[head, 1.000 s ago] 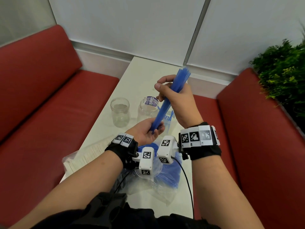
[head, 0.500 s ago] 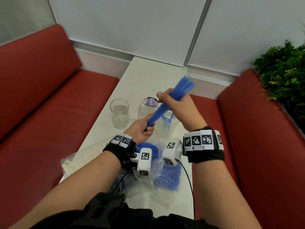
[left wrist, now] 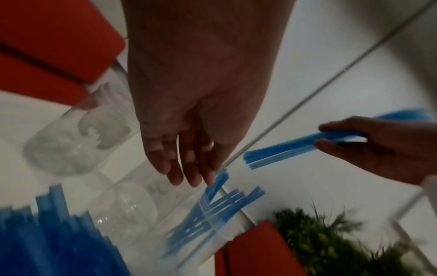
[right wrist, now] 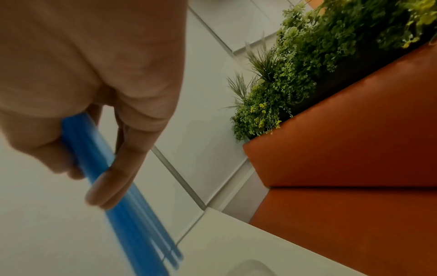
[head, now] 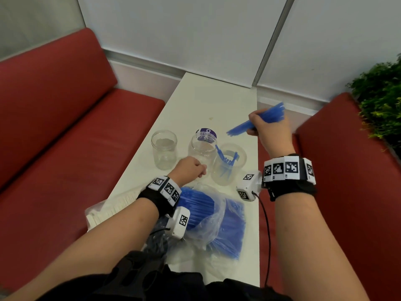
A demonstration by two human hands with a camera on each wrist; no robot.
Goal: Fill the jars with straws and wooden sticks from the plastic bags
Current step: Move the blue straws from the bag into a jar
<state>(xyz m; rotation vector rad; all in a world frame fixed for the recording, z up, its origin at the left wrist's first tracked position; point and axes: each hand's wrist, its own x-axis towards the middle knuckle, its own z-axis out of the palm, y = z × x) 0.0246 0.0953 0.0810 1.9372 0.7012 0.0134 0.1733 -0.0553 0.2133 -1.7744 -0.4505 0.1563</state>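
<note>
My right hand (head: 268,129) grips a bundle of blue straws (head: 258,121) above the table's right edge, tilted almost level, its lower ends pointing left over the jars. The right wrist view shows fingers and thumb curled round the straw bundle (right wrist: 132,214). Three clear jars stand in a row: an empty left jar (head: 164,148), a middle jar (head: 202,149) with a purple label, and a right jar (head: 229,168) holding several blue straws. My left hand (head: 191,169) is low beside the middle jar, its fingers (left wrist: 187,168) relaxed and holding nothing.
A plastic bag of blue straws (head: 214,218) lies on the white table (head: 208,101) close to me. A bag of wooden sticks (head: 108,210) lies at the front left. Red bench seats (head: 65,148) flank the table. A green plant (head: 382,101) stands at the right.
My left hand let go of the bundle's lower end and dropped down beside the jars. My right hand carried the bundle right and tipped it from steep to nearly level.
</note>
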